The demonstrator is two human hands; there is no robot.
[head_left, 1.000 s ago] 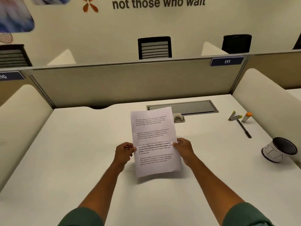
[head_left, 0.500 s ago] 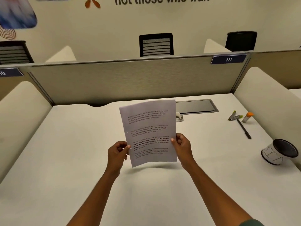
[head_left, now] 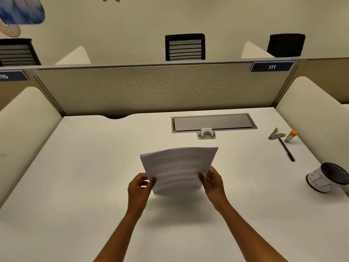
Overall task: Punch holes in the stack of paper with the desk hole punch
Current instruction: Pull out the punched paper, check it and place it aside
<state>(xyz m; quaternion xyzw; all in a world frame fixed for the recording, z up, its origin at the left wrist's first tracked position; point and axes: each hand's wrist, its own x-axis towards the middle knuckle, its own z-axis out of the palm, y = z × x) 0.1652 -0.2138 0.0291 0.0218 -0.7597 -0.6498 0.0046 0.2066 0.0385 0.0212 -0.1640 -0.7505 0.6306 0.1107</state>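
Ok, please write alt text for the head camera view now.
Two hands, left and right, hold a white printed paper stack above a white desk. A small white hole punch sits beyond it.

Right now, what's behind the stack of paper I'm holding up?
Beyond the stack of paper, the hole punch sits on the desk by a grey hatch. The desk directly behind the sheets is hidden.

Both arms reach forward, left hand (head_left: 139, 188) and right hand (head_left: 213, 181) pinching with curled fingers.
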